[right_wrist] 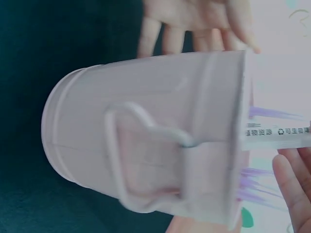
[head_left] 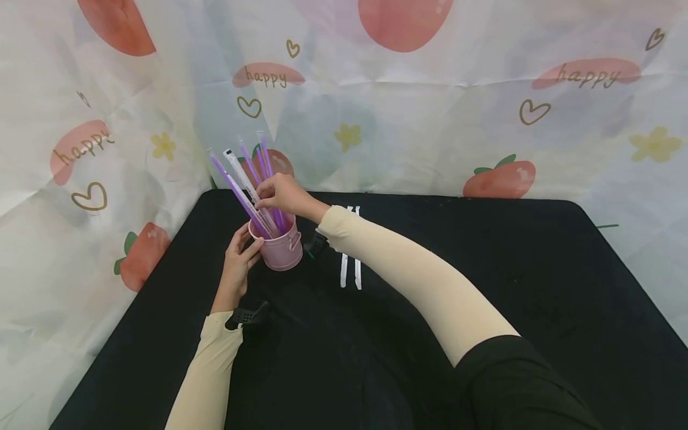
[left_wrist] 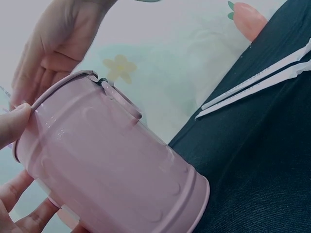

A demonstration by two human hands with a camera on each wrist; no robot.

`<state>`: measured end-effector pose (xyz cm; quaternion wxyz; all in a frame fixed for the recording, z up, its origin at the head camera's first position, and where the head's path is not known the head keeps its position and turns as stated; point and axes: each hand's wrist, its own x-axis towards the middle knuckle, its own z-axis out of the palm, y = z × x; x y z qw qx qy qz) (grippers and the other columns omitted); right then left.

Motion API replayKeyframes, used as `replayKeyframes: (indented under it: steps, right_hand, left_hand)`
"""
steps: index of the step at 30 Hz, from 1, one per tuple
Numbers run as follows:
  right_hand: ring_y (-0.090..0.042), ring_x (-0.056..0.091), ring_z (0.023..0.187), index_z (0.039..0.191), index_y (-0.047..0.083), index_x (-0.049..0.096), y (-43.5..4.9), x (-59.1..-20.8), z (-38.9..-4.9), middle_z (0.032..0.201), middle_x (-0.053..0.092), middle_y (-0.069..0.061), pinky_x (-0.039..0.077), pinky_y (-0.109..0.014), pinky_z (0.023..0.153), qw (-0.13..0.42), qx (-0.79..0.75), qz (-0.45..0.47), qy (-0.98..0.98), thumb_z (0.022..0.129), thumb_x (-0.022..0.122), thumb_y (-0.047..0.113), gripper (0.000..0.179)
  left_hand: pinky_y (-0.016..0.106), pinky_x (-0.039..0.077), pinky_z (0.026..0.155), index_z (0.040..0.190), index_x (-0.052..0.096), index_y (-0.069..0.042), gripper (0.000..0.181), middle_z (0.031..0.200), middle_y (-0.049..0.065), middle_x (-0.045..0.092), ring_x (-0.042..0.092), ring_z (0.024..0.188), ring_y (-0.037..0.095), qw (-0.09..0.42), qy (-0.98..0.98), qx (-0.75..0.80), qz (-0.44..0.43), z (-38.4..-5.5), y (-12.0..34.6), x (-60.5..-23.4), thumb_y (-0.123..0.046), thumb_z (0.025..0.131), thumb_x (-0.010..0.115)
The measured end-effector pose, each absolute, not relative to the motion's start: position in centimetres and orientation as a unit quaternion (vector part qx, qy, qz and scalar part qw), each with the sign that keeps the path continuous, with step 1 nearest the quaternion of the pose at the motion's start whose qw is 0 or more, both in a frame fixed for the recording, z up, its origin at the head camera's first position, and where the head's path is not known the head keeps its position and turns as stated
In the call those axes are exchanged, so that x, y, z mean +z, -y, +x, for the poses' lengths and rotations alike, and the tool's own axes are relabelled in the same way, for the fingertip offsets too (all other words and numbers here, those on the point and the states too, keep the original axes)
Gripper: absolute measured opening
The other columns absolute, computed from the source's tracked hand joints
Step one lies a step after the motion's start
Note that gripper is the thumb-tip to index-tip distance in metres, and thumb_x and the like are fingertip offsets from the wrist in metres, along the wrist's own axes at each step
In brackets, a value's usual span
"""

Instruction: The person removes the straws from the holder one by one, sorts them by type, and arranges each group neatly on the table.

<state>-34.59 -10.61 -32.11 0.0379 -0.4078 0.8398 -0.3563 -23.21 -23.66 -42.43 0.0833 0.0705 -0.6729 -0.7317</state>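
A small pink metal bucket (head_left: 282,255) with a side handle stands on the black table, holding several purple straws (head_left: 267,156) in clear wrappers. My left hand (head_left: 236,263) grips it from the left, thumb at the rim and fingers spread along the wall. Above the rim, my right hand (head_left: 285,194) pinches a white wrapped straw (head_left: 233,160) that stands among the purple ones. In the right wrist view, printed dark lettering shows on this straw (right_wrist: 274,138), and my right fingers (right_wrist: 294,189) are right beside it. The straws' lower ends are hidden inside the bucket.
Two white wrapped straws (head_left: 358,276) lie side by side on the black tablecloth (head_left: 484,257), right of the bucket and partly behind my right forearm. A printed curtain (head_left: 408,119) with fruit, hearts and flowers rises behind the table and along its left.
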Motion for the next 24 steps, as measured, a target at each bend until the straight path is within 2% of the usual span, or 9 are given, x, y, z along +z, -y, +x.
replayKeyframes:
  steps: [8, 13, 24]
  right_hand:
    - [-0.019, 0.071, 0.081, 0.095, -0.001, 0.071, 10.7, -30.6, -34.8, 0.095, 0.073, -0.014, 0.056, -0.018, 0.069, 0.022, -0.443, -0.398, -0.803, 0.084, 0.068, 0.01, 0.016]
    - [-0.022, 0.07, 0.087, 0.097, -0.003, 0.07, 10.3, -29.6, -35.0, 0.097, 0.071, -0.016, 0.056, -0.018, 0.07, 0.011, -0.486, -0.383, -0.786, 0.085, 0.067, 0.01, 0.018]
    - [-0.024, 0.07, 0.086, 0.098, -0.004, 0.07, 7.8, -26.9, -34.8, 0.096, 0.071, -0.02, 0.057, -0.023, 0.072, -0.006, -0.523, -0.361, -0.772, 0.085, 0.067, 0.008, 0.018]
  left_hand:
    - [0.051, 0.031, 0.112, 0.145, 0.031, -0.012, 0.055, 0.148, 0.011, 0.032, 0.03, 0.136, 0.025, 0.077, 0.671, -0.734, 0.068, -23.3, 23.6, -42.4, -0.014, 0.095, 0.054]
    - [0.051, 0.031, 0.112, 0.145, 0.032, -0.012, 0.055, 0.147, 0.011, 0.032, 0.031, 0.136, 0.026, 0.078, 0.67, -0.735, 0.065, -23.2, 23.6, -42.5, -0.014, 0.095, 0.054]
    - [0.051, 0.032, 0.111, 0.144, 0.033, -0.011, 0.055, 0.146, 0.01, 0.035, 0.031, 0.136, 0.024, 0.083, 0.67, -0.735, 0.068, -23.1, 23.6, -42.4, -0.012, 0.094, 0.055]
